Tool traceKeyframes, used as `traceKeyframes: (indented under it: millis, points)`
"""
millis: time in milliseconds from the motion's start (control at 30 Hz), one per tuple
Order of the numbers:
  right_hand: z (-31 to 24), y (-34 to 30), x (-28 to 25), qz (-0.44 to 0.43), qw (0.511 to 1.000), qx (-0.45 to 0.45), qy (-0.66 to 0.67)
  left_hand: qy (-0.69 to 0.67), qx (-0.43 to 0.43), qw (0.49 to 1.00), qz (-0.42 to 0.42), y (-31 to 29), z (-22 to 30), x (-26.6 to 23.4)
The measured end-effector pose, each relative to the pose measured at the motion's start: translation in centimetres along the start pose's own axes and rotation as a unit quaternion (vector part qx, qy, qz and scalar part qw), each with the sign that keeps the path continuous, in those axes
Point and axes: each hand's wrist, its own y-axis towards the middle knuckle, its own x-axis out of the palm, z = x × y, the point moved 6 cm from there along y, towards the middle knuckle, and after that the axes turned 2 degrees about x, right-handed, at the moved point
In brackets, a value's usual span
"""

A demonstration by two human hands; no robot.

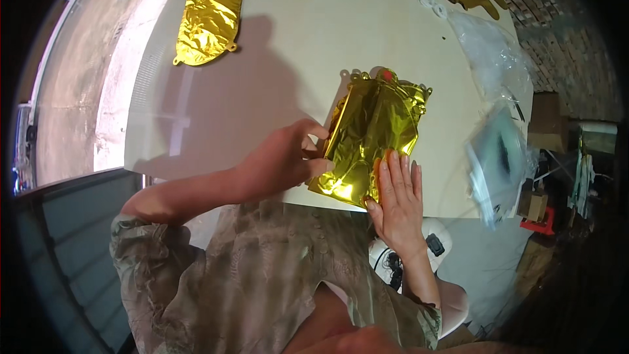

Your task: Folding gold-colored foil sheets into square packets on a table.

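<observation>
My left hand [282, 157] pinches the gold foil balloon's [373, 131] edge while my right hand [396, 193] presses flat, smoothing wrinkles gently on the tabletop [295, 46].

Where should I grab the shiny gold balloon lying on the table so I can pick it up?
Pinch the gold foil balloon at its flat left edge, coming from the left, as the left hand does. It lies flat and crinkled, so edges give the fingers something thin. The right hand presses its near corner.

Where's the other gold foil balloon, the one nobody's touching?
In the head view, the second gold foil balloon lies at the table's far left, away from both hands.
</observation>
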Motion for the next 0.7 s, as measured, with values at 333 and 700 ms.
traceKeyframes:
  millis: [333,700]
  points:
    - [0.0,0.2,0.0,-0.01,1.0,-0.015,-0.02,0.214,0.009,0.975,0.065,-1.0,1.4,0.0]
    - [0.0,0.3,-0.2,-0.008,1.0,-0.013,0.015,0.416,0.396,0.798,-0.184,0.1,1.9,5.3]
